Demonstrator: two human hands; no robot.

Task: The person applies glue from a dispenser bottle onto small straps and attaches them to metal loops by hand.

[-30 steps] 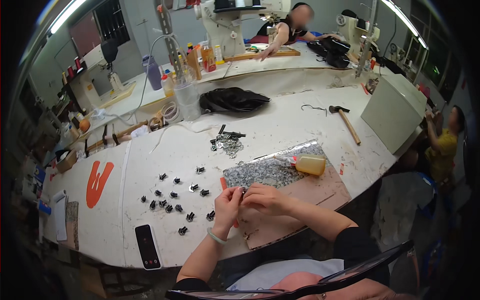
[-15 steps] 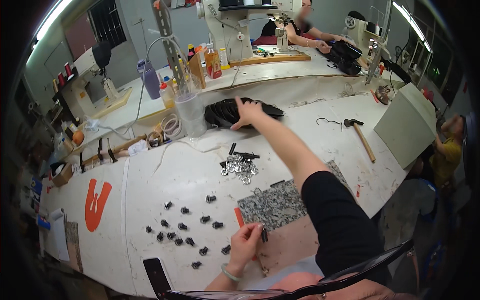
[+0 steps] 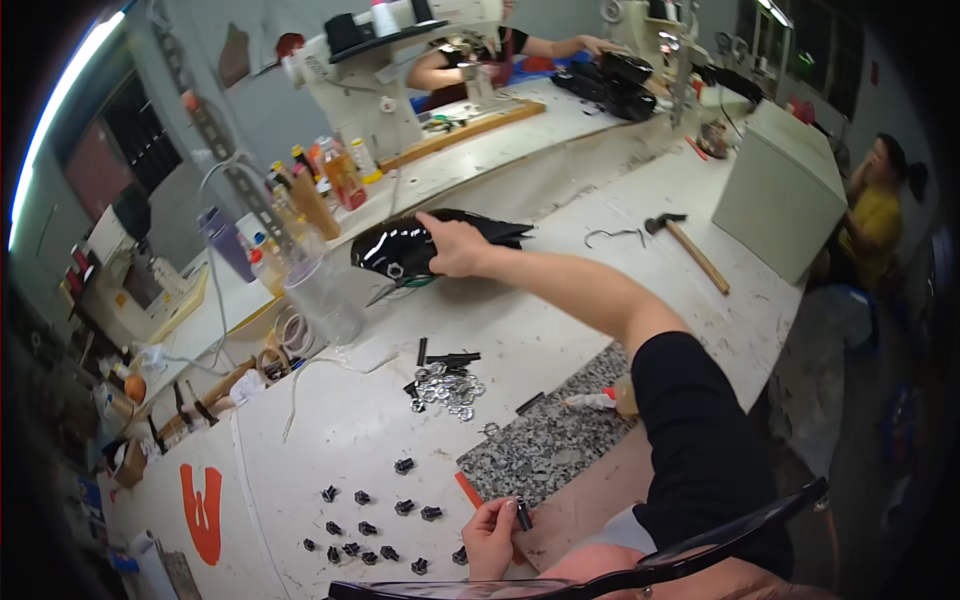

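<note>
Near the lower edge, my left hand [image 3: 490, 540] pinches a small black strap tab [image 3: 523, 515] between thumb and fingers. Its metal part is too small to make out fully. My right arm stretches across the bench, and my right hand [image 3: 458, 248] grips a bundle of glossy black pieces [image 3: 390, 245], fingers on top and thumb hidden at its side. Scissors with green handles [image 3: 408, 283] show under the bundle's near edge. Metal rings [image 3: 450, 388] and black strips [image 3: 455, 358] lie heaped in mid-bench. Several small black tabs with metal [image 3: 367, 528] are spread out left of my left hand.
A speckled stone slab [image 3: 540, 450] lies under my right arm. Farther right are a hammer [image 3: 695, 255] and a grey box [image 3: 780, 190]. A clear plastic cylinder [image 3: 325, 300] stands left of the bundle. Other people sit behind the sewing machine [image 3: 365, 90] and at far right.
My right hand has gone from spread over the black bundle to gripping it. The bundle is tilted, and the scissors now show beneath it. The view has turned; my left hand still holds the tab.
</note>
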